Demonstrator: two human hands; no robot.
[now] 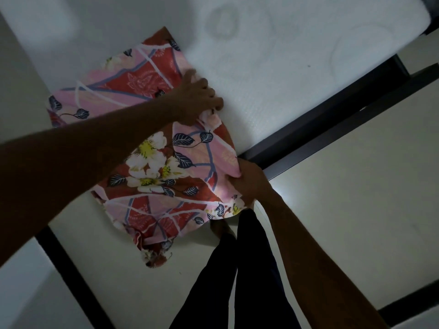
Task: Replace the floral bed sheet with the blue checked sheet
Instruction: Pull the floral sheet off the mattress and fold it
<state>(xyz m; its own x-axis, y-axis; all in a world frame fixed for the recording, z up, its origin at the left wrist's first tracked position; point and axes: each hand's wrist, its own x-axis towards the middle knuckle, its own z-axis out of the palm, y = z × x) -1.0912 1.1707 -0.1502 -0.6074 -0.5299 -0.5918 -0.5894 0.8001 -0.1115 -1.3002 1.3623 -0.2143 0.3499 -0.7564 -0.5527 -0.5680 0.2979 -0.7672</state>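
Observation:
The floral bed sheet [147, 162], pink and red with white flowers and dark leaves, is folded into a rough rectangle. It lies partly on the bare white mattress [273, 55] and hangs over its near edge. My left hand [197, 98] grips the sheet's upper right fold on the mattress. My right hand [249, 181] pinches the sheet's lower right edge just off the bed. The blue checked sheet is not in view.
A black bed frame rail [320, 122] runs along the mattress edge. Pale floor tiles [356, 210] with dark strips lie below. My legs in dark trousers [249, 281] stand beside the bed.

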